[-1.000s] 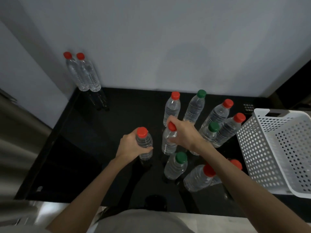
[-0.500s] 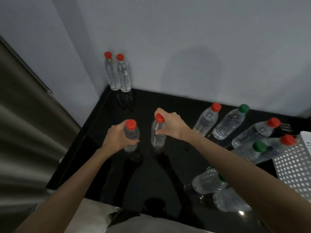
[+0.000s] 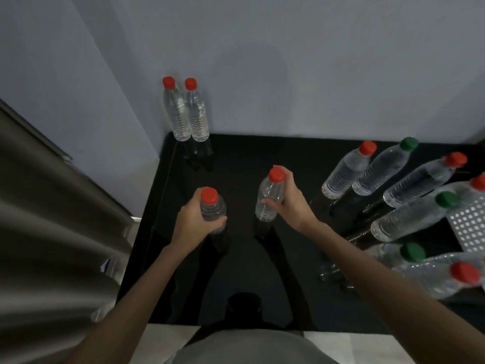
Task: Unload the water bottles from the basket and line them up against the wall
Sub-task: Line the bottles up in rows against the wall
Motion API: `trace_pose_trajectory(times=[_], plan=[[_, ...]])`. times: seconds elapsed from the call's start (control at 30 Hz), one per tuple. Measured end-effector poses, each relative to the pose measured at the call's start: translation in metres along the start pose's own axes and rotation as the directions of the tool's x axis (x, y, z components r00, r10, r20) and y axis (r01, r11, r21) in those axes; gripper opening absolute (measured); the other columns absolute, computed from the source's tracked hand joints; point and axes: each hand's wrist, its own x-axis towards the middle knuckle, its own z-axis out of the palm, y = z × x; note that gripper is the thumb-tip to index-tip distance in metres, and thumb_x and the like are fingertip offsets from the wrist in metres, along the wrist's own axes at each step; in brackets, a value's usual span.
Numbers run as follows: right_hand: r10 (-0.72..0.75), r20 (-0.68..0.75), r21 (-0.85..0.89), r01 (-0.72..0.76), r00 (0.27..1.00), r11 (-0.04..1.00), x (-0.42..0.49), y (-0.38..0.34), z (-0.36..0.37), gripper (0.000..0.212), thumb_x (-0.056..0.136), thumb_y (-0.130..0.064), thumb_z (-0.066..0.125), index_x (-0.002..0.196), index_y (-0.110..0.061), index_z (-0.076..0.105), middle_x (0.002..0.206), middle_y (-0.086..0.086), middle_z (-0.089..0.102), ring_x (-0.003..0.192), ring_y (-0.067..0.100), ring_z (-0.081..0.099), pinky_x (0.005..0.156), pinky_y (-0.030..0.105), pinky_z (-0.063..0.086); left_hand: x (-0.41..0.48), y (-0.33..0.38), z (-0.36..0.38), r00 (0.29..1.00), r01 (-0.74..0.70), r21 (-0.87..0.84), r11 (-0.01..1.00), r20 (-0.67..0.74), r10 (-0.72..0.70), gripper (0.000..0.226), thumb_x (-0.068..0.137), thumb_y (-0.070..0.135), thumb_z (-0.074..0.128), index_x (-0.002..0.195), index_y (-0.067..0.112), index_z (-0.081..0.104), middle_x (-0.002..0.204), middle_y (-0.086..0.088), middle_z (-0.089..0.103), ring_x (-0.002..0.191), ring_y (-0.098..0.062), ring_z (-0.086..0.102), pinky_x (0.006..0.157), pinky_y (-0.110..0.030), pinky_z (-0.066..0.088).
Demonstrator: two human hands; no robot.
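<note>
My left hand (image 3: 195, 220) grips a red-capped water bottle (image 3: 212, 208) around its body, above the black counter. My right hand (image 3: 290, 199) grips a second red-capped bottle (image 3: 269, 197) near its neck and side. Both bottles are upright. Two red-capped bottles (image 3: 187, 112) stand side by side in the far left corner against the grey wall (image 3: 315, 74). Several more bottles (image 3: 393, 185) with red and green caps stand grouped at the right. A corner of the white perforated basket (image 3: 469, 222) shows at the right edge.
The glossy black counter (image 3: 236, 158) has open surface between the corner pair and the right-hand group. A brown curtain-like surface (image 3: 52, 219) fills the left side. The counter's front edge runs just above my torso.
Both hands carried their bottles leftward, away from the group and toward the wall. The view swung left, so the basket slid almost out of frame.
</note>
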Motion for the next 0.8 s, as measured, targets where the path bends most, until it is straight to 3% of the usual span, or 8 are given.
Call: trace_pose_trajectory(times=[0.17, 0.37, 0.6, 0.8], plan=[[0.046, -0.197, 0.017, -0.043, 0.979, 0.999, -0.007, 0.006, 0.036, 0.083, 0.085, -0.018, 0.072, 0.145, -0.034, 0.017, 0.146, 0.006, 0.035, 0.134, 0.021, 0.041, 0.110, 0.046, 0.040, 0.000, -0.016, -0.002, 1.000, -0.001, -0.132, 0.991, 0.022, 0.004, 0.075, 0.071, 0.025, 0.085, 0.133, 0.023, 0.043, 0.117, 0.010, 0.058, 0.109, -0.003, 0.057, 0.096, -0.024, 0.045], [0.114, -0.332, 0.032, -0.109, 0.936, 0.993, -0.002, -0.003, 0.054, 0.084, 0.081, -0.019, 0.076, 0.141, -0.036, 0.020, 0.143, 0.003, 0.040, 0.130, 0.024, 0.046, 0.103, 0.052, 0.045, 0.006, -0.028, -0.001, 0.998, 0.002, -0.262, 0.965, 0.068, 0.016, 0.078, 0.069, 0.028, 0.086, 0.132, 0.040, 0.042, 0.124, 0.017, 0.058, 0.117, -0.001, 0.057, 0.100, -0.031, 0.049], [0.154, -0.296, 0.051, -0.146, 0.943, 0.988, -0.003, -0.003, 0.051, 0.082, 0.085, -0.017, 0.072, 0.144, -0.029, 0.016, 0.144, 0.004, 0.037, 0.131, 0.025, 0.044, 0.107, 0.049, 0.043, 0.004, -0.024, 0.003, 1.000, 0.019, -0.279, 0.960, 0.027, -0.012, 0.077, 0.068, 0.024, 0.087, 0.128, 0.044, 0.043, 0.113, 0.027, 0.058, 0.104, 0.014, 0.056, 0.089, -0.012, 0.046], [0.151, -0.191, 0.050, -0.144, 0.970, 0.988, -0.003, -0.007, 0.040, 0.080, 0.087, -0.020, 0.070, 0.142, -0.035, 0.013, 0.145, 0.007, 0.034, 0.131, 0.029, 0.044, 0.105, 0.055, 0.042, 0.007, -0.023, -0.001, 0.999, 0.031, -0.254, 0.967, -0.014, -0.035, 0.075, 0.063, 0.023, 0.090, 0.127, 0.034, 0.051, 0.109, 0.017, 0.066, 0.101, 0.002, 0.064, 0.091, -0.027, 0.053]])
